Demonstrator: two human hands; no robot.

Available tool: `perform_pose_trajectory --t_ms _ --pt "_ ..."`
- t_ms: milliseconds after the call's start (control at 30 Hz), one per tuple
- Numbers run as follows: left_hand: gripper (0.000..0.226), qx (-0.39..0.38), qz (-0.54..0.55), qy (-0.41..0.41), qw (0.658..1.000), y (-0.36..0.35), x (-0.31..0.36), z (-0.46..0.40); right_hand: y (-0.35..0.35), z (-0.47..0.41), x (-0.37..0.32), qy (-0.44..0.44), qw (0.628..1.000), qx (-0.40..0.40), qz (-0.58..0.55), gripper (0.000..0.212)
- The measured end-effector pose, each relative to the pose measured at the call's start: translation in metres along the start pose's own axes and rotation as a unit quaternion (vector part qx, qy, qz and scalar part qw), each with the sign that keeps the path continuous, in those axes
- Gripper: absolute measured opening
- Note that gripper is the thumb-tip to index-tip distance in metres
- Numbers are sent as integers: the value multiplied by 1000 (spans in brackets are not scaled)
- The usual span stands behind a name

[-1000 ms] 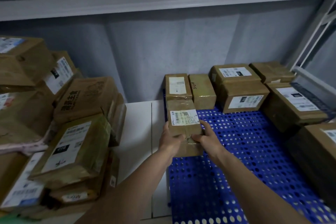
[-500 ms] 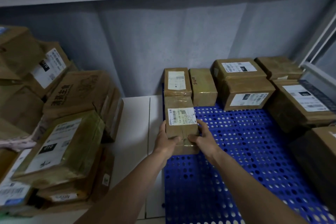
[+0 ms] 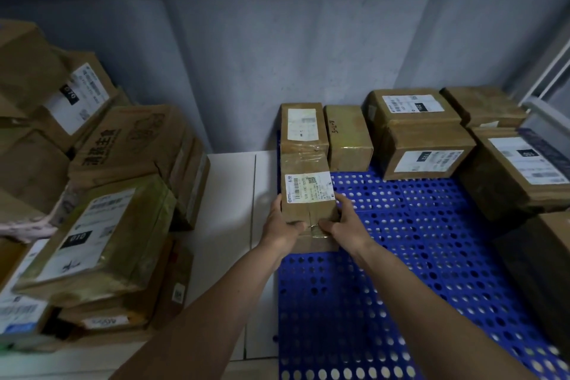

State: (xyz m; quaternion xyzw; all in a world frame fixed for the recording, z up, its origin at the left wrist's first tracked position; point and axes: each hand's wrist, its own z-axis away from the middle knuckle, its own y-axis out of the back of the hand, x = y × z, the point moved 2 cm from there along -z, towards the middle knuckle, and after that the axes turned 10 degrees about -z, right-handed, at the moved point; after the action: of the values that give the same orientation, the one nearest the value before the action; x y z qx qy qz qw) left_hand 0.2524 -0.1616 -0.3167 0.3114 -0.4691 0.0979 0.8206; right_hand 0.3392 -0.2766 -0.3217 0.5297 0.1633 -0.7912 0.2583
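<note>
Both hands clamp one parcel (image 3: 305,194): left hand (image 3: 282,225) wraps its left edge, right hand (image 3: 342,224) its right, thumbs on top near the tape. Parcel sits on blue tray (image 3: 401,256), far end butting a 2nd box (image 3: 303,129) just beyond grip.

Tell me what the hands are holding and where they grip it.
Both hold the taped cardboard parcel with the barcode label at its near end: the left hand on its left edge, the right hand on its right edge, thumbs on top.
</note>
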Motion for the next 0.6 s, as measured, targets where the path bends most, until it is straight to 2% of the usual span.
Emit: perform_pose_trajectory --t_ms 100,233,400,600 --pt "69 17 -56 -11 998 12 10 4 0 1 -10 6 993 36 110 77" --pt "51 60 -171 -79 980 39 33 21 -17 14 -39 80 952 67 287 78" --pt "40 117 -264 -150 946 85 51 48 -65 34 -77 168 909 25 380 59" --pt "35 183 -279 -172 927 150 46 77 -128 50 -100 212 901 -48 375 62"
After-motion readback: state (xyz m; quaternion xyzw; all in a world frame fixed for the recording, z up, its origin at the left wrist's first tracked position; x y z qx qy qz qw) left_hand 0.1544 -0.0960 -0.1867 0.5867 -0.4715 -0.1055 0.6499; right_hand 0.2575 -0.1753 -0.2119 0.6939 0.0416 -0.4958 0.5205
